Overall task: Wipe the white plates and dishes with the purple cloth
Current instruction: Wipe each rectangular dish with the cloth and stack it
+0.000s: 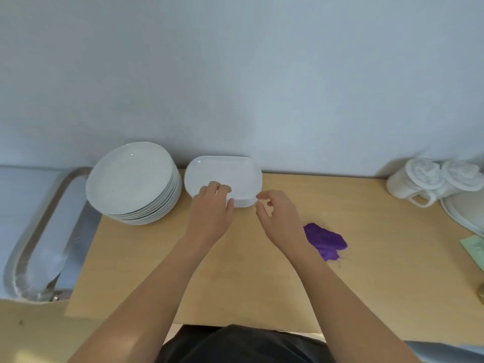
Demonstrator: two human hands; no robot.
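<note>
Frame centre: the left hand [209,205] has its grip pinching the near rim of the stacked white rectangular dishes [222,172]. The right hand [276,212] curls beside them, grip unclear. The purple cloth [326,241] lies crumpled, lower right.

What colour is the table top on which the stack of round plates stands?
Light tan, like pale wood; the table top shows best in the head view.

Single head-worn view, facing forward and down, close over the table [366,258], wall [235,74] beyond, edges seemingly lens-warped.
</note>
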